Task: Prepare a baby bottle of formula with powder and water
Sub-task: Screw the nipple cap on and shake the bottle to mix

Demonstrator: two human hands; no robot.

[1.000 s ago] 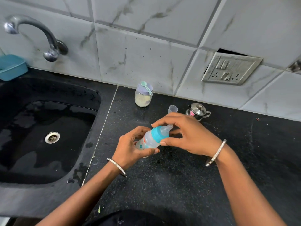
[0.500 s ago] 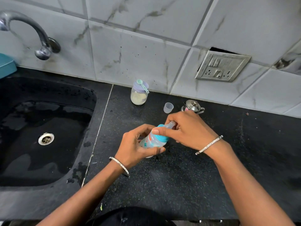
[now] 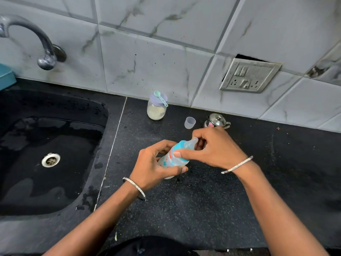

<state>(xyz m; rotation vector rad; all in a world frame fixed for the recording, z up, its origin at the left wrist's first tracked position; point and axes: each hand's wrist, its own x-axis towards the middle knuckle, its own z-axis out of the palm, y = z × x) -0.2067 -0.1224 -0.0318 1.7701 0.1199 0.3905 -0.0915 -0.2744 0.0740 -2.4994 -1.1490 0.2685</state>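
A small clear baby bottle (image 3: pixel 170 159) with a printed pattern is tilted above the black counter (image 3: pixel 203 209). My left hand (image 3: pixel 153 167) grips its body. My right hand (image 3: pixel 212 148) pinches its blue screw collar (image 3: pixel 181 145), fingers curled round the collar and the clear teat. Behind, by the wall, stands a glass jar of pale powder (image 3: pixel 156 110) with a lilac lid and a green scoop (image 3: pixel 160 97) lying on top. The bottle's clear cap (image 3: pixel 190 122) sits on the counter.
A small steel lidded pot (image 3: pixel 217 121) stands right of the cap. The black sink (image 3: pixel 46 154) with its drain lies to the left under a metal tap (image 3: pixel 36 39). A teal tub (image 3: pixel 5 76) is at the far left. A wall socket plate (image 3: pixel 249 75) hangs above.
My right hand has shifted its hold around the blue collar, thumb now lower on the rim. The bottle stays tilted in my left hand. The camera view moved slightly.
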